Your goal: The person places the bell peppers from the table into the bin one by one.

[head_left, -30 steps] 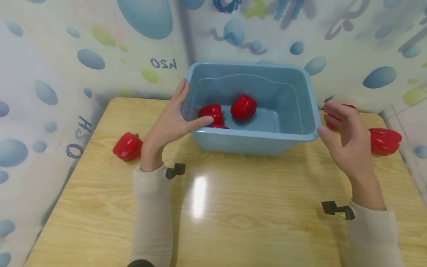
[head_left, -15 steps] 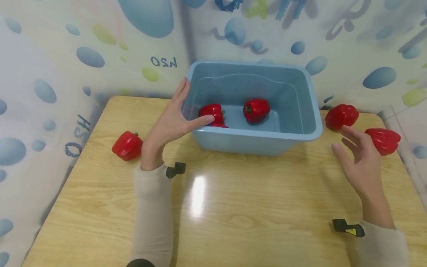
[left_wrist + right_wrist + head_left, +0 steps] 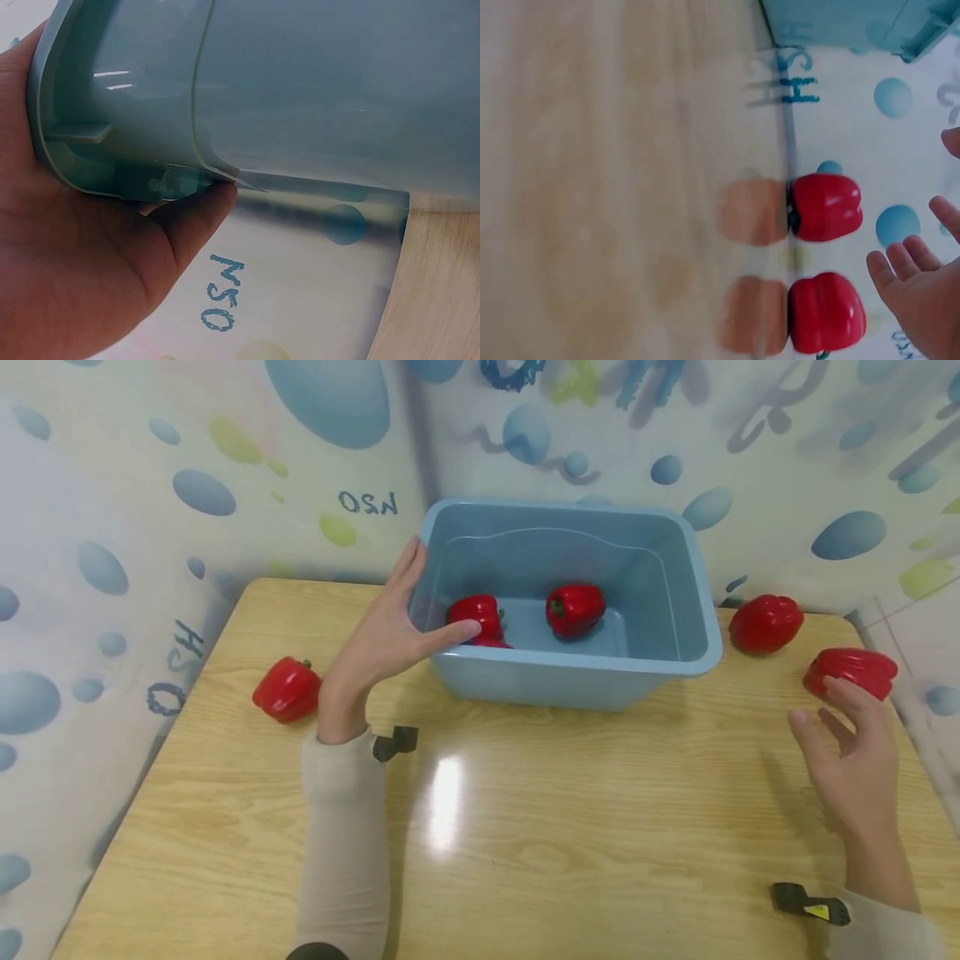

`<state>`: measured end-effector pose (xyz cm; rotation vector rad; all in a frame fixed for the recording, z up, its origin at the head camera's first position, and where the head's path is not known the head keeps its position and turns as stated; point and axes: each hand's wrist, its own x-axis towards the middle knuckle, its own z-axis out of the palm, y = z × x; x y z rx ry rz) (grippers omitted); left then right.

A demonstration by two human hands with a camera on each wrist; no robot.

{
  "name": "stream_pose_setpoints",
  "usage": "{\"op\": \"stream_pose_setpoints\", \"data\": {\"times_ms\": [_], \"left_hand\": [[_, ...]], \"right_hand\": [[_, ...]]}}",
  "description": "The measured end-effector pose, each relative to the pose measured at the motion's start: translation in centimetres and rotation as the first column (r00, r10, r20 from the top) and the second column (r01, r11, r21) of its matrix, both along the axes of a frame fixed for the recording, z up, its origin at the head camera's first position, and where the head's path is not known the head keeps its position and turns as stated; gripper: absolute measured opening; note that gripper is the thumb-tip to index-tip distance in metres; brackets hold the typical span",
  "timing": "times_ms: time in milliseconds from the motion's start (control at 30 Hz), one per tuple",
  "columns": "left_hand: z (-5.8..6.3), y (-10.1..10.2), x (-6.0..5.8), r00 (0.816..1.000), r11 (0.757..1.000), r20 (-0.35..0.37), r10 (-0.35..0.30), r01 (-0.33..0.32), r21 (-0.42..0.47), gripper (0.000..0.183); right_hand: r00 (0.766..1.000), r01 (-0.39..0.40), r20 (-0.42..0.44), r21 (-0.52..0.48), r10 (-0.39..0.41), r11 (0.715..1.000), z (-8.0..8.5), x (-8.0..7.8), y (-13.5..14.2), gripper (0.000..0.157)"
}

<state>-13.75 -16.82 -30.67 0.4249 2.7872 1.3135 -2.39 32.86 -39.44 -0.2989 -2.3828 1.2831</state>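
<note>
A blue plastic bin (image 3: 525,685) stands at the back of the table. My left hand (image 3: 384,631) holds its left front corner, thumb over the rim and fingers against the outer side; the left wrist view shows the fingers under the bin's lip (image 3: 56,169). Inside the bin lie a red bell pepper (image 3: 573,610) near the middle and another bell pepper (image 3: 476,612) at the left, with a further red piece partly hidden by the front rim. My right hand (image 3: 858,760), holding nothing, hovers just in front of the rightmost bell pepper (image 3: 855,672), fingers loosely bent.
Another bell pepper (image 3: 766,624) sits at the back right, beside the bin. One more bell pepper (image 3: 287,690) lies on the wooden table (image 3: 570,827) left of my left wrist. A patterned wall (image 3: 247,485) rises directly behind the table and along its left side.
My right hand has moved from the bin's right end rightward and toward me, to the rightmost pepper. The middle pepper in the bin has rolled right and settled. My left hand stays put.
</note>
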Motion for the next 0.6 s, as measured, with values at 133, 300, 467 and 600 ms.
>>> {"op": "stream_pose_setpoints", "data": {"times_ms": [133, 300, 467, 600], "left_hand": [[0.0, 0.0, 0.0, 1.000, 1.000, -0.004, -0.003, 0.003, 0.011, 0.110], [0.0, 0.1, 0.0, 1.000, 0.999, -0.012, -0.015, 0.015, 0.034, 0.110], [0.0, -0.1, 0.1, 1.000, 1.000, -0.005, -0.005, 0.005, 0.017, 0.111], [-0.1, -0.1, 0.0, 1.000, 1.000, -0.005, -0.003, 0.003, 0.017, 0.111]], "right_hand": [[0.993, 0.096, 0.066, -0.004, -0.096, 0.995, -0.4, 0.5, 0.8, 0.055], [0.941, 0.253, 0.240, -0.032, -0.239, 0.967, -0.6, 1.1, 2.1, 0.058], [0.932, 0.288, 0.237, -0.033, -0.273, 0.957, -0.9, 1.2, 3.2, 0.061], [0.931, 0.303, 0.211, 0.006, -0.297, 0.953, -1.2, 1.2, 3.9, 0.060]]}}
